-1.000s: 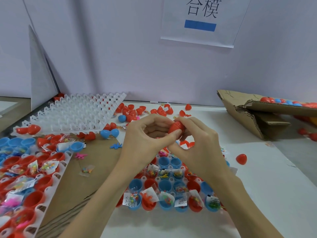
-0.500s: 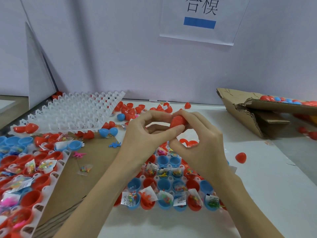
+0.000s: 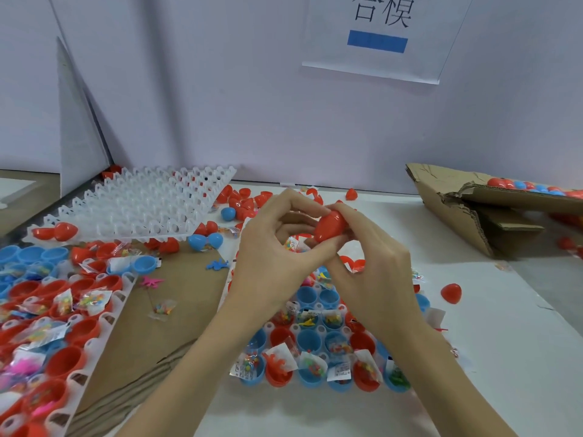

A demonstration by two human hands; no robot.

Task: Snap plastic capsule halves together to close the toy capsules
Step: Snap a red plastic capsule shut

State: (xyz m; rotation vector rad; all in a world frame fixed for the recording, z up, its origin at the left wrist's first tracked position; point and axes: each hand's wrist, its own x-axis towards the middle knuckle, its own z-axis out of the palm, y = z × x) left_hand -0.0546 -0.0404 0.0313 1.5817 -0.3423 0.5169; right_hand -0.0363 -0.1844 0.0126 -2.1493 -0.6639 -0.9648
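We start with the worktop (image 3: 473, 357), which is crowded: the cardboard box (image 3: 454, 203) of finished capsules sits well off to our right, and the filled tray (image 3: 318, 351) of open red and blue halves lies directly beneath our hands. If the piece we hold slips, it would likely drop into that tray, knock toy packets out of their cups, or roll away among the loose red halves (image 3: 249, 200) near the wall, where it would be hard to tell apart from the others.

Above the tray, our left hand (image 3: 271, 260) and right hand (image 3: 372, 272) both pinch the red capsule (image 3: 329, 227), fingers curled around it from opposite sides. We cannot tell whether its two halves have fully seated; the seam is hidden by our fingertips. We judge the main risk to be uneven pressure: squeezing with the halves tilted could leave one edge proud, so that the capsule pops open later.

A small toy packet (image 3: 291, 244) shows between our palms; its edge could catch in the seam and block closure.
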